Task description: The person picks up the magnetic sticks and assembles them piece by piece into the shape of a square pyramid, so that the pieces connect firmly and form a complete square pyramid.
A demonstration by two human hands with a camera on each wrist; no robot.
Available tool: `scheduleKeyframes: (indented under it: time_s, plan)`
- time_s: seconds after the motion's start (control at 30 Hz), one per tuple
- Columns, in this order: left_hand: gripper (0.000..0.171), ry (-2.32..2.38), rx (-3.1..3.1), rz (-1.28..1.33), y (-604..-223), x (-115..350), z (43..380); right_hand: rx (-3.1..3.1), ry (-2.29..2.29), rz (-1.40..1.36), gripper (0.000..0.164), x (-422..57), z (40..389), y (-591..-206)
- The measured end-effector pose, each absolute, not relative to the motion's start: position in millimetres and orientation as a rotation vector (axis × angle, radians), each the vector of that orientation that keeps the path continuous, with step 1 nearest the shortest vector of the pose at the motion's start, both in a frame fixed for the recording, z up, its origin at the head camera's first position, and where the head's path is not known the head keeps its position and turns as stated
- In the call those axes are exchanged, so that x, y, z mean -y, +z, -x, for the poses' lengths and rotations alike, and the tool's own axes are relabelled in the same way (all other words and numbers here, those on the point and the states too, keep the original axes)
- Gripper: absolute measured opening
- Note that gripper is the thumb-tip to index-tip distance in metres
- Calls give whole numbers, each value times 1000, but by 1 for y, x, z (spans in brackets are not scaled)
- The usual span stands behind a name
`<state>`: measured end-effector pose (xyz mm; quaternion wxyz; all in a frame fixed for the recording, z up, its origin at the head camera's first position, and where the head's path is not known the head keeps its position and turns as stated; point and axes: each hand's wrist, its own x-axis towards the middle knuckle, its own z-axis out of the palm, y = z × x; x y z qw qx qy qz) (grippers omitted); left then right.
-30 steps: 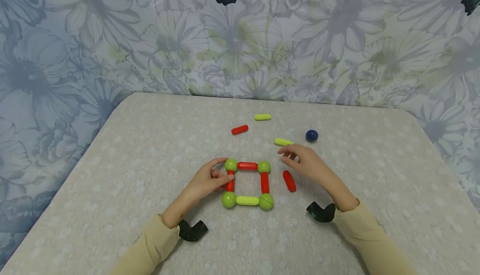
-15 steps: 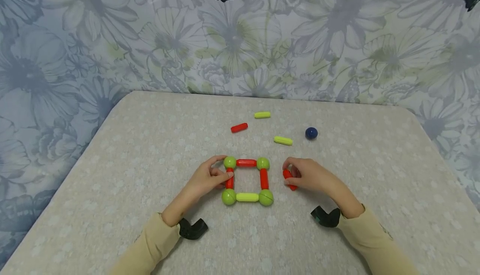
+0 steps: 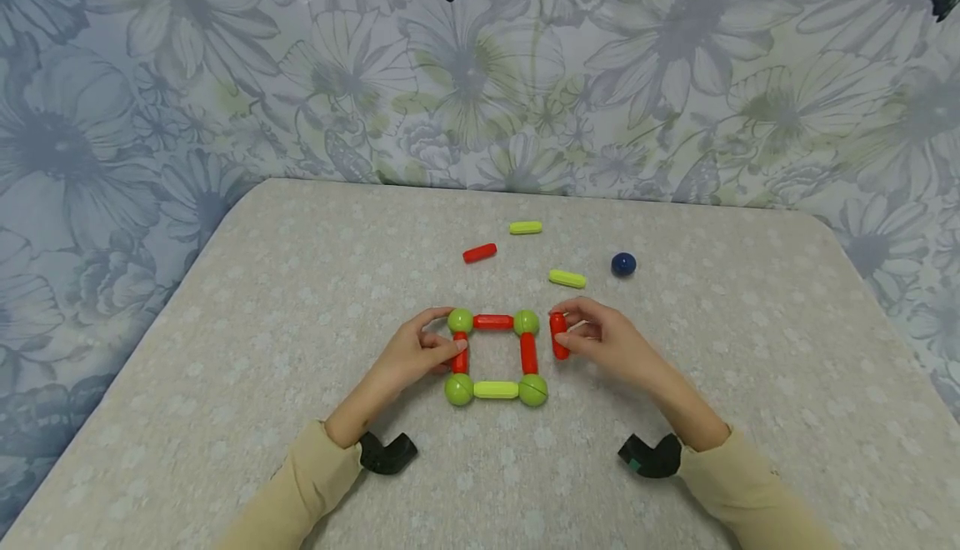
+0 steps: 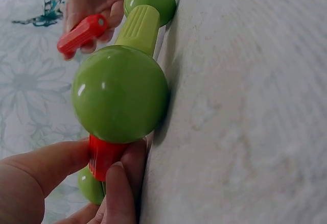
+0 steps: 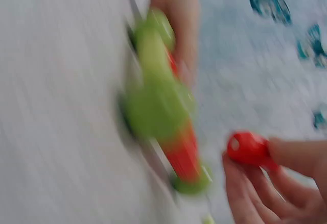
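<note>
Pale, flower-patterned table; on it, a square frame built of four glossy green balls, three red rods and one ridged yellow-green rod. Left-hand grip: pinching the frame's left red rod. Right-hand grip: pinching a loose ridged red rod, raised just right of the frame, apart from it. Farther off: two loose yellow-green rods, another red rod, shiny dark blue ball

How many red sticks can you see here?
5: the red, ridged, plastic-looking far rod, left rod (partly covered by the left hand) and right rod of the green-cornered square frame; one held rod in the right hand; one loose rod beyond the frame.
</note>
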<state>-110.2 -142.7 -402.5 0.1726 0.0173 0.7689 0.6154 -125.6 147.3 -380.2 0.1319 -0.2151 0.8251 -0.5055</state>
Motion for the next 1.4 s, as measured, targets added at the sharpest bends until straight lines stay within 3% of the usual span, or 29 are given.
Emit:
scheduleKeyframes:
  time_s: [0.23,0.37,0.83,1.17,1.27,1.4]
  plan:
    - [47,1783,-2189,-48,-413,145,114,-2110,-1824,431,29,-95,102,-382]
    - [39,1806,-2193,-93,-413,146,115,-2102,-1826,515,27,-73,92,-386]
    - [41,1820,-2163,-64,-415,147,115,-2261,-1767,693,28,-53,80,-394]
    - [44,1780,-2232,-80,-412,144,116,-2393,-1733,785,30,-87,87,-380]
    - [44,1714,-2317,-102,-412,147,115,-2562,-1572,788,27,-112,88,-381]
    - [46,1667,-2346,-194,-411,153,120,-2599,-1290,837,36,-139,86,-391]
